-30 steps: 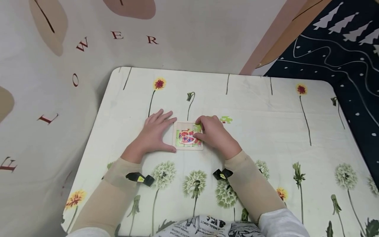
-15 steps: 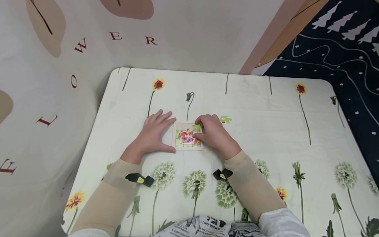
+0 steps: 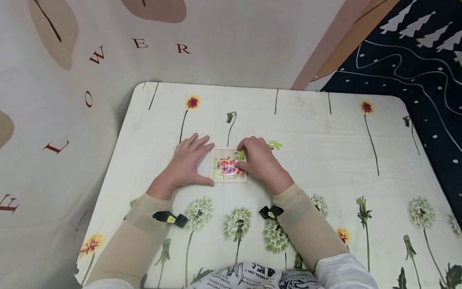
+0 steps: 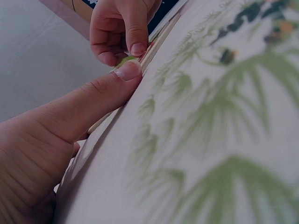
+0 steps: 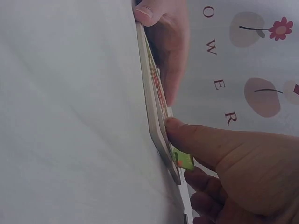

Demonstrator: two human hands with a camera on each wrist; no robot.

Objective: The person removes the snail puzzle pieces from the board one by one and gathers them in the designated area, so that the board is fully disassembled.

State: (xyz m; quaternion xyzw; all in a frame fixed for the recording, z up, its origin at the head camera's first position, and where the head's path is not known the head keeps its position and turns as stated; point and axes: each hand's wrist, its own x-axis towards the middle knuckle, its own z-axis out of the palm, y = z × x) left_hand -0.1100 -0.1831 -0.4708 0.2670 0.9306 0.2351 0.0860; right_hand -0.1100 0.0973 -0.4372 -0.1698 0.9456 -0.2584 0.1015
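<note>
A small square jigsaw puzzle board with a pale wooden border and a red, purple and green picture lies between both hands. Bare wood shows in its upper left part. My left hand is spread beside it, thumb at the lower left corner and index fingertip at the upper left one. At the upper right, my right hand pinches a green puzzle piece, which stands tilted at the board's edge in the right wrist view. The right thumb reaches over the board. The right hand covers part of the board's right side.
Another green puzzle piece lies just beyond the right hand. The white tablecloth is printed with flowers and dandelions. A pale curtain with letters hangs behind the table, and dark cloth with white trees is at the right.
My right hand's knuckles have risen very slightly, and a little more green shows under its fingers. The left hand stays in place at the board's left side.
</note>
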